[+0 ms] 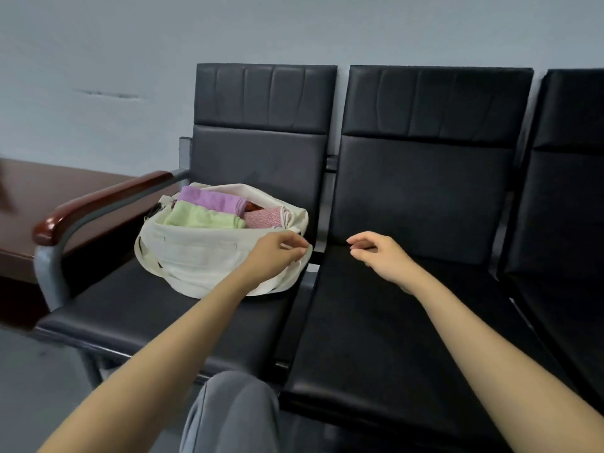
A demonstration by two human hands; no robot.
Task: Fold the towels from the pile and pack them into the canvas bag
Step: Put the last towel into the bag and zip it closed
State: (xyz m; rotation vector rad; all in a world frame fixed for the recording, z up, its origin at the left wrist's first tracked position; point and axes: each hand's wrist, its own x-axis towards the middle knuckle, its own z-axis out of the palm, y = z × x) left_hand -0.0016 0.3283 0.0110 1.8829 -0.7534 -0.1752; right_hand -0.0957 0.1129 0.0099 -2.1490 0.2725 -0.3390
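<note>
A row of black padded seats [408, 322] stands against a pale wall [98, 60], with a brown table [49, 197] beside it. The canvas bag [196, 256] sits on the leftmost seat, with folded towels [209, 200] inside. The left hand [277, 251] curls at the bag's rim — whether it grips, I cannot tell. The right hand [382, 253] hovers over the next seat, loosely curled and empty.

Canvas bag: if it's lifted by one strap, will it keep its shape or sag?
Probably sags: the bag walls slump and crease on the seat. Likely light for its size, since only folded towels show inside. It may tilt, and the open top could spill them.
</note>
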